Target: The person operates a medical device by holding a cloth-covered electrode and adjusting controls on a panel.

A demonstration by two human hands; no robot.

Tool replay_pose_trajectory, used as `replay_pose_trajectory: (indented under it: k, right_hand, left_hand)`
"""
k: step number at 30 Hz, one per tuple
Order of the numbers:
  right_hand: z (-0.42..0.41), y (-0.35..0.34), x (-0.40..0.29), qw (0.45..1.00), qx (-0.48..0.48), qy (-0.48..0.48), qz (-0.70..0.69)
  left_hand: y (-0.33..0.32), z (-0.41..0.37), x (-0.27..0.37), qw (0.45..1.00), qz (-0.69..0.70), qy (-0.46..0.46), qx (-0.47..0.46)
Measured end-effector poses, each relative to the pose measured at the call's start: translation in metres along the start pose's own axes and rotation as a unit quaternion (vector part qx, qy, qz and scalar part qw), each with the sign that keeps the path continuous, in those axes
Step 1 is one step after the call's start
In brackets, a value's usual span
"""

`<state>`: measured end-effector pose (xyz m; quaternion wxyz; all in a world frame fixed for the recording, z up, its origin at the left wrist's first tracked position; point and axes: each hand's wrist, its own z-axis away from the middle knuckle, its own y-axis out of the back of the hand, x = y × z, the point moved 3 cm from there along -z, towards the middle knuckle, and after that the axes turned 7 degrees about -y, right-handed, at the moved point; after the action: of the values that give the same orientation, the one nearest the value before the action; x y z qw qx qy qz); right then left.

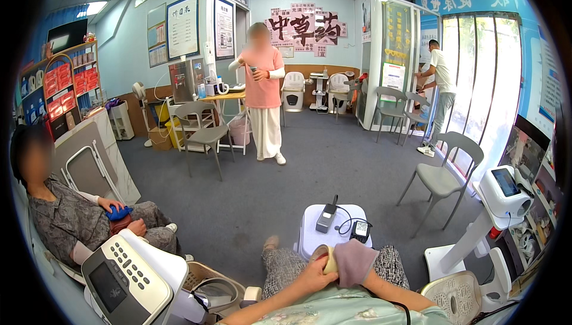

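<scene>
My left hand (316, 276) grips a pale yellow roll of tape (330, 257) at my lap, with its ring facing up and to the left. A mauve cloth (355, 262) covers my right hand, so its fingers are hidden; the cloth touches the roll's right side. Just beyond my hands stands a white stool or small table (313, 217). On its top lie a grey handheld device (326, 218) with a dark strap and a small black device (360, 231), with a black cable between them.
A button console with a screen (120, 280) stands at my near left, beside a woven basket (196, 276). A seated person (89, 208) is at the left; another (263, 74) stands ahead. A grey chair (440, 177) and a white monitor on a stand (505, 191) are at the right.
</scene>
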<state>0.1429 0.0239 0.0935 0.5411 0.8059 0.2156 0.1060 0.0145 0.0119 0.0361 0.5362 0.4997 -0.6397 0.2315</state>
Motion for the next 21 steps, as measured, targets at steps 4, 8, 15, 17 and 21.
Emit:
replay_pose_trajectory:
  k: [4,8,15,17,21]
  right_hand:
    - [0.000,0.002,0.006,0.999,-0.046,-0.026,-0.014]
    - [0.000,0.010,-0.009,0.997,-0.057,0.031,0.030]
    - [0.000,0.002,0.001,0.998,-0.054,-0.014,-0.033]
    - [0.002,0.002,0.003,0.998,-0.039,-0.016,-0.037]
    - [-0.001,0.007,-0.001,0.997,-0.072,-0.005,-0.020]
  left_hand:
    - [-0.005,0.004,-0.006,0.999,-0.003,-0.033,-0.031]
    - [0.000,0.001,-0.001,0.997,0.069,0.041,0.005]
    - [-0.004,0.002,-0.001,0.999,-0.016,-0.002,-0.040]
    - [-0.006,0.002,-0.013,0.998,-0.026,-0.041,-0.039]
    - [-0.002,0.002,0.009,0.997,0.028,0.048,-0.052]
